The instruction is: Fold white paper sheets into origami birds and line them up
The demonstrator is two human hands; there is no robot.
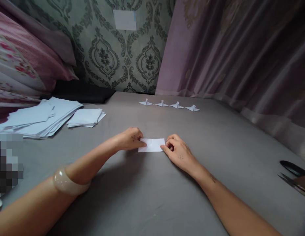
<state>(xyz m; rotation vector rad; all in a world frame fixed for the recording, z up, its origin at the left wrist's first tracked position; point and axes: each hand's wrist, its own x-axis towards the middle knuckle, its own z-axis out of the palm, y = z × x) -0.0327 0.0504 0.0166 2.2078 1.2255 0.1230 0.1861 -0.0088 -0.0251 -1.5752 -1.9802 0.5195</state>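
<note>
A small white rectangle of paper (153,145), seemingly folded, is held level between my two hands just over the grey surface. My left hand (132,139) pinches its left end, thumb on top and fingers curled behind. At the right end, my right hand (178,150) grips the edge between thumb and curled fingers. Beyond the hands, several folded white paper figures (162,103) with flat wings and a raised middle stand in a row.
To the left lie a stack of small paper squares (85,117) and a larger pile of white sheets (41,118). A black cloth-like item (81,91) rests behind them. Scissors-like blades (294,184) and a dark oval object (291,167) are at the right edge. Curtains (216,49) hang at the right.
</note>
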